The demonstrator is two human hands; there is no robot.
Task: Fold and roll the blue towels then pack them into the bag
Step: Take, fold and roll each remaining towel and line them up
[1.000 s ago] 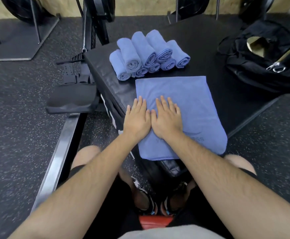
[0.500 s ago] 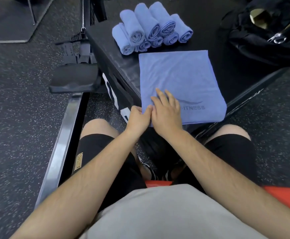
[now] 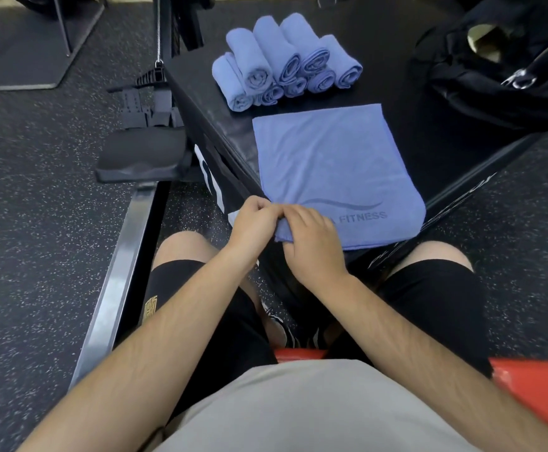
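Note:
A folded blue towel (image 3: 334, 171) with a "FITNESS" print lies flat on the black box (image 3: 406, 132) in front of me. My left hand (image 3: 253, 223) and my right hand (image 3: 311, 239) sit side by side at its near left corner. Both pinch the towel's near edge with curled fingers, and the corner is lifted slightly off the box. Behind the flat towel, several rolled blue towels (image 3: 282, 60) are stacked in a pile. A black bag (image 3: 501, 73) stands open at the far right of the box.
The box's near edge overhangs my knees. A black padded seat (image 3: 142, 158) and a metal rail (image 3: 119, 278) of a gym machine run along the left on speckled rubber floor. A red bench (image 3: 533, 383) is under me at lower right.
Both hands slid from flat on the towel's left side back to its near left corner and curled to pinch the edge. The view dropped toward my lap.

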